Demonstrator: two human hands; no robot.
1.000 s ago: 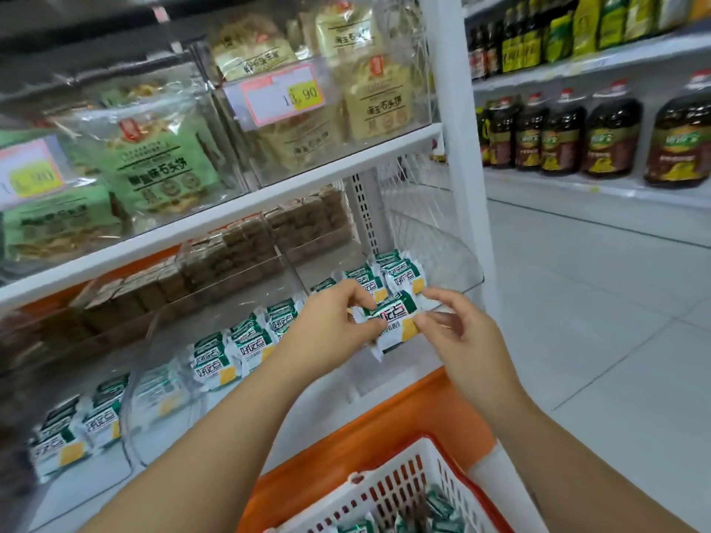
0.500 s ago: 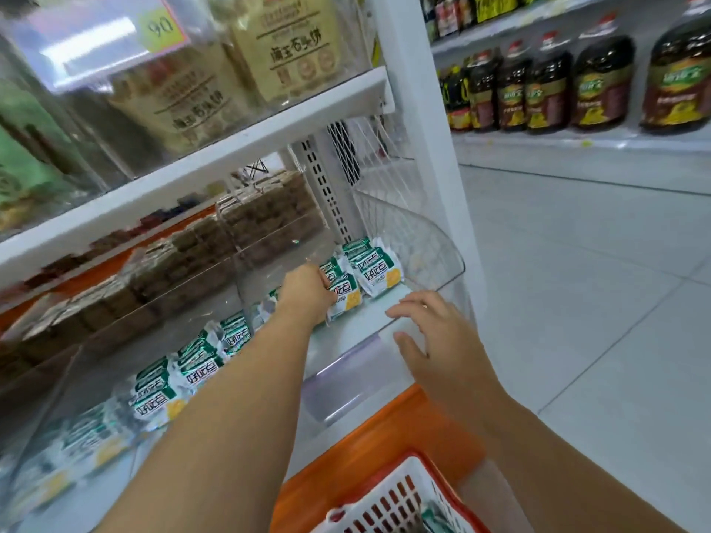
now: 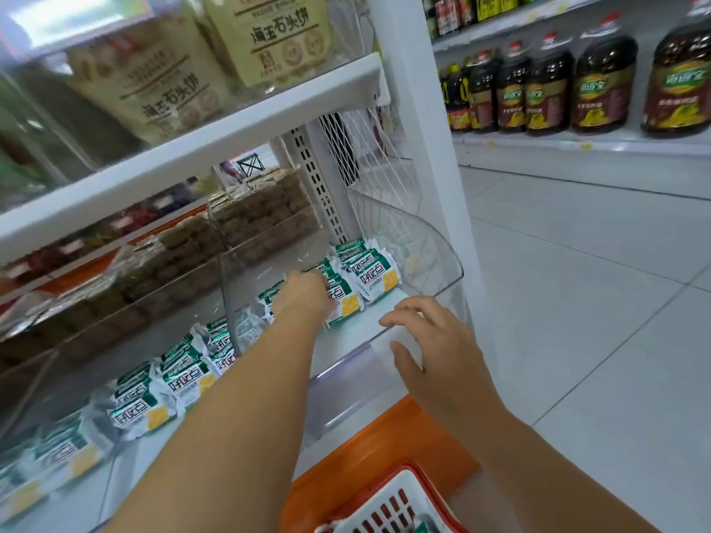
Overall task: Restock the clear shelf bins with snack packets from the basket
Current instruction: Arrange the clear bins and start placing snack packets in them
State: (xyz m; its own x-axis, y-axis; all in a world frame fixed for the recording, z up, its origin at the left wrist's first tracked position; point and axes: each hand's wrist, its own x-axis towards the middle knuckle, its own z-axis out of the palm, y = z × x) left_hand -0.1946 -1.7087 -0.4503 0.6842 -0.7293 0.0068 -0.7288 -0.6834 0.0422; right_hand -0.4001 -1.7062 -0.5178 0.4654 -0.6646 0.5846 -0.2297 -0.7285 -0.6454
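My left hand [image 3: 304, 296] reaches deep into the right-hand clear shelf bin [image 3: 442, 259], its fingers curled down over a green-and-white snack packet [image 3: 344, 303]. That packet lies against a short row of the same packets [image 3: 375, 273] at the back of the bin. Open and holding nothing, my right hand [image 3: 434, 352] hovers at the bin's front lip with spread fingers. The red-and-white basket [image 3: 388, 505] shows at the bottom edge, with a few packets barely visible inside. The neighbouring clear bin holds several identical packets [image 3: 169, 382].
A white shelf board [image 3: 215, 136] hangs low above the bins, with beige snack bags [image 3: 269, 36] on it. Brown wrapped cakes [image 3: 254, 209] fill the bins behind. A white upright post [image 3: 434, 148] stands to the right. Oil bottles [image 3: 600, 82] line a shelf across the tiled aisle.
Both hands held one packet in front of the bin a second ago. My left hand has carried it into the bin, my right hand has let go, and the view has moved closer.
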